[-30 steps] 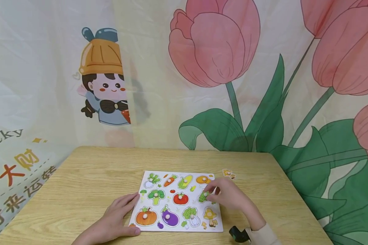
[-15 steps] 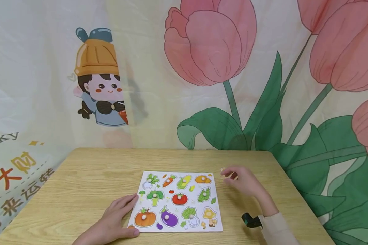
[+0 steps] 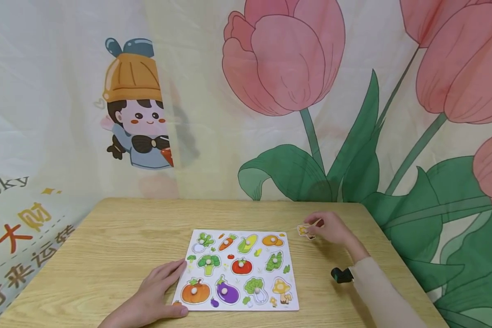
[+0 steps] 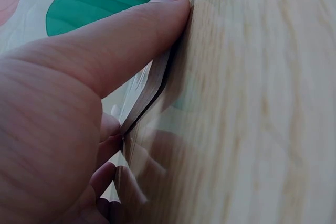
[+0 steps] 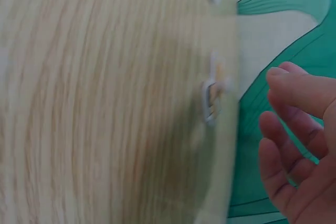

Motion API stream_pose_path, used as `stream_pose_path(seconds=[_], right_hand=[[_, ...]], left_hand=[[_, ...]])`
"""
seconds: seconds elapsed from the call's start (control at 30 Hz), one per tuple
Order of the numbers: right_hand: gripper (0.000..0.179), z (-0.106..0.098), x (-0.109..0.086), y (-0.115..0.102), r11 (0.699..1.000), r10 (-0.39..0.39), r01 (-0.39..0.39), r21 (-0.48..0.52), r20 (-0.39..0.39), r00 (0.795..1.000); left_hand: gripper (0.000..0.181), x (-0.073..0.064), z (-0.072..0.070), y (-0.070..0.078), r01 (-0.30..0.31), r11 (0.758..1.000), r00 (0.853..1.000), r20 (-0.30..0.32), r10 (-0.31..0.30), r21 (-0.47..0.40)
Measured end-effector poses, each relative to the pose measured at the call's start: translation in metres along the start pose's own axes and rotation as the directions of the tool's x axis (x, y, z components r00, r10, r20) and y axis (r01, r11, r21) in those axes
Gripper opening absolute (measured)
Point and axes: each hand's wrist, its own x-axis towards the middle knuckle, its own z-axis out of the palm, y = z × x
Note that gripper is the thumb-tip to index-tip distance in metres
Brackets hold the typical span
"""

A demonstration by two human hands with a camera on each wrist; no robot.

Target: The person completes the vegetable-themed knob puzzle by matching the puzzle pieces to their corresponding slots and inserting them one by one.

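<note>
A white vegetable puzzle board (image 3: 225, 307) lies flat on the wooden table, its pictured pieces bearing small round knobs. At its lower-left corner rests my left hand (image 3: 153, 291), fingers fairly straight along the left edge and thumb on the front edge; the left wrist view shows the thumb (image 4: 142, 24) against that edge. Beyond the board's upper-right corner lies a mushroom puzzle piece (image 3: 302, 230). My right hand (image 3: 327, 228) reaches over it, partly covering it in the head view. In the right wrist view, loosely bent fingers (image 5: 278, 174) stand apart from the mushroom piece (image 5: 211, 98).
A mushroom picture (image 3: 281, 290) without a knob shows at the board's lower right. The wooden table (image 3: 123, 237) extends around the board. Behind it hangs a cloth backdrop (image 3: 205, 114) with tulips. A black device (image 3: 342, 275) is on the right wrist.
My right hand has moved from the green piece at the board's right side, away and to the right, to the mushroom piece. The left hand stays at the board's corner.
</note>
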Motion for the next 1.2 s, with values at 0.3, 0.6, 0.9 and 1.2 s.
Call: stream_pose_path(seconds=[0.3, 0.6, 0.9, 1.2], right_hand=[[0.018, 0.008, 0.016, 0.018, 1.0, 0.009, -0.008, -0.013, 0.061, 0.998], [0.016, 0.011, 0.017, 0.016, 0.999, 0.007, -0.003, -0.039, 0.106, 0.994], [0.013, 0.013, 0.019, 0.018, 0.997, -0.003, 0.011, -0.071, 0.115, 0.993], [0.011, 0.013, 0.019, 0.02, 0.999, 0.01, -0.004, -0.038, 0.143, 0.99]], left_hand=[[0.116, -0.001, 0.001, -0.001, -0.008, 1.0, 1.0, -0.015, 0.008, 0.001], [0.118, -0.001, 0.001, -0.001, 0.024, 0.999, 1.0, 0.005, -0.024, -0.034], [0.119, 0.0, 0.0, -0.001, 0.03, 0.999, 1.0, 0.004, -0.03, -0.039], [0.12, 0.0, 0.0, -0.001, 0.031, 0.999, 0.999, 0.008, -0.031, -0.037]])
